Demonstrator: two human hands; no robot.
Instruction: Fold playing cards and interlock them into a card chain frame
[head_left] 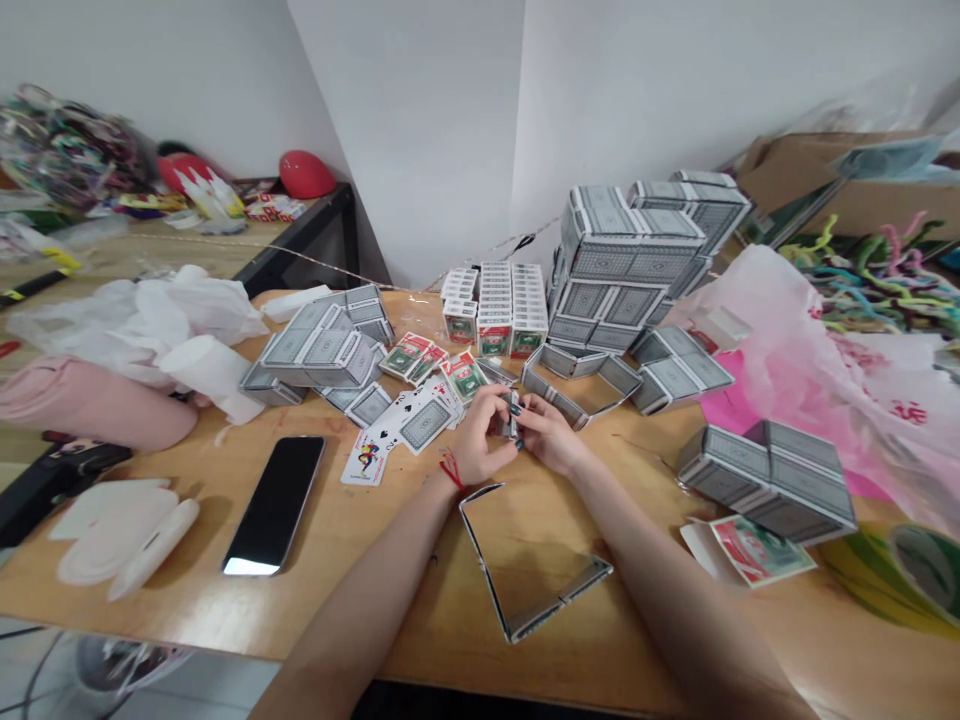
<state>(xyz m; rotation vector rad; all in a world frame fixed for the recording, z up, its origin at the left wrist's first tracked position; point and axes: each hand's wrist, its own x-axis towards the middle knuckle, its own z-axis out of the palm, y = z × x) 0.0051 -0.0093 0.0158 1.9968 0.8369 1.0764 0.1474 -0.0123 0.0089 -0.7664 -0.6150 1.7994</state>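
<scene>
Both hands meet mid-table. Left hand (478, 445) and right hand (549, 437) are both clamped on one small stack of cards (512, 413), fingertips pinching it from either side. The stack stands on edge between the two hands, lifted just off the table (360, 590), roughly centred between the left and right edges.

Red string on the left wrist.

Near front edge, just below the hands: an open card frame (556, 598), a strip of cards bent into a loop, lying flat and untouched. A second frame (561, 402) sits just behind the right hand, toward the back edge.

Left of the left hand: loose cards (421, 422) fanned out, some face up, with a joker (365, 458) at the near end of the spread. Phone (275, 503) further left, screen up, well apart from the hands.

Back edge: rows of boxed decks (495, 310); beside them on the right, a tall pile of card blocks (630, 250). Another heap of blocks (322, 350) back left.

Right edge: one card block (772, 480), a flattened deck box (759, 548) in front of it, and a pink plastic bag (810, 370) behind.
</scene>
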